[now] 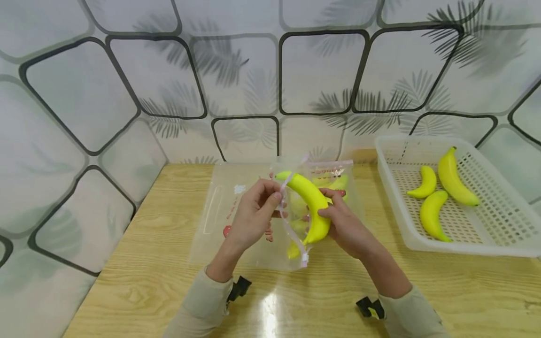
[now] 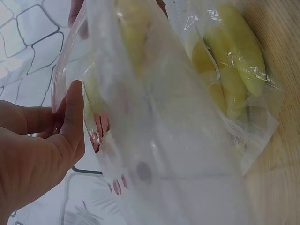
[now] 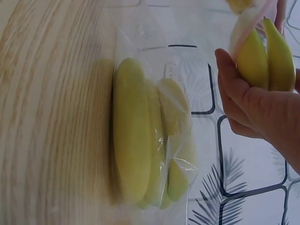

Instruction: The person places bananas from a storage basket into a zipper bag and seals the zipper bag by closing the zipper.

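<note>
My left hand (image 1: pixel 253 211) pinches the rim of a clear slider zip bag (image 1: pixel 291 230), whose mouth stands open toward the right. Its white slider (image 1: pixel 304 259) hangs at the near end of the rim. My right hand (image 1: pixel 346 223) grips a yellow banana (image 1: pixel 313 202) at the bag's mouth, the banana's far tip crossing the rim. In the right wrist view two bananas (image 3: pixel 253 61) show side by side in that hand (image 3: pixel 258 103). The left wrist view has the left hand (image 2: pixel 42 145) with thumb and fingers on the rim, and the cloudy film hides much beyond.
Another clear bag (image 1: pixel 352 202) with several bananas (image 3: pixel 133 136) inside lies on the wooden table (image 1: pixel 139 263) behind the right hand. At the right stands a white plastic basket (image 1: pixel 498 246) holding 3 bananas (image 1: pixel 456 180). A patterned wall covering (image 1: pixel 245 94) rises behind the table.
</note>
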Action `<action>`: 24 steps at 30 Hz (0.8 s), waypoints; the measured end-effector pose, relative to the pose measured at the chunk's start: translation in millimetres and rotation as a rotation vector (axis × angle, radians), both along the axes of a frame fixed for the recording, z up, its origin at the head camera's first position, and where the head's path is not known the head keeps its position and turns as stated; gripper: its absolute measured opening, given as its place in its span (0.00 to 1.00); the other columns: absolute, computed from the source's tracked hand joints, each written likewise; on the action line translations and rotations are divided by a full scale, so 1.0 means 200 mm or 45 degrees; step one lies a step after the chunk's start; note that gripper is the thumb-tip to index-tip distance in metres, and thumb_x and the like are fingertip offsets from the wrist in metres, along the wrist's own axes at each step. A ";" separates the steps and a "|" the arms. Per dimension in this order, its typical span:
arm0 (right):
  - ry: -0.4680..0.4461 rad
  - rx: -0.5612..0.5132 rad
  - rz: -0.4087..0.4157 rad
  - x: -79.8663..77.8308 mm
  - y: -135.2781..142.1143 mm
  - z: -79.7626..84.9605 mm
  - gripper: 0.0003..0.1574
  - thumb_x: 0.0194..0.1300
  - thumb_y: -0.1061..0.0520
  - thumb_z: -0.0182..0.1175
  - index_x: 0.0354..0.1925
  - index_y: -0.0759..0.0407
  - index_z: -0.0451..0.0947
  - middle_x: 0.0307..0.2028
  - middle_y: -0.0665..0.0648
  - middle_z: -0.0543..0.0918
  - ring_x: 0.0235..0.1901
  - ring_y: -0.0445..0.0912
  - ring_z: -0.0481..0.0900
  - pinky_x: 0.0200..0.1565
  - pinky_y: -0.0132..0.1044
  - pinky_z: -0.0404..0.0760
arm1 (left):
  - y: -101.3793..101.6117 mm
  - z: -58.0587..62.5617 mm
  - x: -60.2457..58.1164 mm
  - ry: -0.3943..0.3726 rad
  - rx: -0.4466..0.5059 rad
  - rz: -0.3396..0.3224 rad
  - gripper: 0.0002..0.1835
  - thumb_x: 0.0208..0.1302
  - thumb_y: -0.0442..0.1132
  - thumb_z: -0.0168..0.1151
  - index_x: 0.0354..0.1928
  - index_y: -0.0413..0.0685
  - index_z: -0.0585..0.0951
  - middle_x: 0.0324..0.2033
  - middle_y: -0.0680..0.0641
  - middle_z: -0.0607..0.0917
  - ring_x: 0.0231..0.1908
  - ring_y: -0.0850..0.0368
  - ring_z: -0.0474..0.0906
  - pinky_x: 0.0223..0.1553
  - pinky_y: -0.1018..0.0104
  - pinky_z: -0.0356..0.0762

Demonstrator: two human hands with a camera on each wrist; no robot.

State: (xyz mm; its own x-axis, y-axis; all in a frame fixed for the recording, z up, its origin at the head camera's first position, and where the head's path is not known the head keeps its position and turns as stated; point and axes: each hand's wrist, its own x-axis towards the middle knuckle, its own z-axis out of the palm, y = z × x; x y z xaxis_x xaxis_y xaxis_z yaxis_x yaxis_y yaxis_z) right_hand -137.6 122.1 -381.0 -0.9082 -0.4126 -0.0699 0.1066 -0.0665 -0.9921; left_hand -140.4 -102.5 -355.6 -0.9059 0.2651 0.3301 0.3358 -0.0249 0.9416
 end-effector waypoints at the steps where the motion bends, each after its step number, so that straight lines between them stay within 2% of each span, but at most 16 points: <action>1: 0.014 0.012 0.010 0.00 0.00 0.00 0.33 0.76 0.60 0.41 0.71 0.59 0.41 0.63 0.76 0.56 0.54 0.55 0.76 0.47 0.38 0.81 | 0.00 0.00 0.00 0.002 -0.003 -0.005 0.06 0.74 0.28 0.50 0.47 0.34 0.75 0.35 0.36 0.77 0.32 0.55 0.79 0.36 0.61 0.86; 8: 0.066 0.099 -0.028 -0.01 0.01 -0.02 0.36 0.76 0.54 0.53 0.73 0.53 0.47 0.61 0.72 0.61 0.52 0.56 0.75 0.47 0.42 0.82 | -0.02 0.00 -0.01 0.023 0.021 0.002 0.06 0.74 0.27 0.50 0.47 0.34 0.75 0.34 0.36 0.77 0.33 0.55 0.79 0.37 0.59 0.86; 15: 0.072 0.114 -0.081 0.00 -0.01 0.00 0.40 0.73 0.56 0.57 0.73 0.56 0.47 0.60 0.72 0.61 0.52 0.57 0.76 0.46 0.42 0.83 | -0.01 -0.01 0.00 0.037 0.018 0.010 0.06 0.73 0.28 0.52 0.47 0.34 0.76 0.34 0.35 0.77 0.33 0.55 0.79 0.36 0.59 0.86; 20: 0.078 0.135 -0.179 0.00 -0.03 -0.01 0.40 0.70 0.58 0.61 0.68 0.56 0.47 0.60 0.71 0.63 0.48 0.54 0.80 0.44 0.42 0.84 | 0.00 -0.01 0.00 0.026 0.029 -0.003 0.06 0.73 0.28 0.52 0.47 0.34 0.76 0.35 0.35 0.77 0.34 0.55 0.79 0.37 0.58 0.86; 24: 0.102 0.187 -0.241 0.00 -0.04 -0.02 0.40 0.68 0.57 0.64 0.66 0.60 0.50 0.59 0.70 0.65 0.48 0.53 0.80 0.43 0.41 0.84 | 0.00 0.00 0.00 0.030 0.033 -0.003 0.06 0.73 0.28 0.52 0.46 0.34 0.76 0.34 0.37 0.77 0.33 0.55 0.79 0.37 0.58 0.86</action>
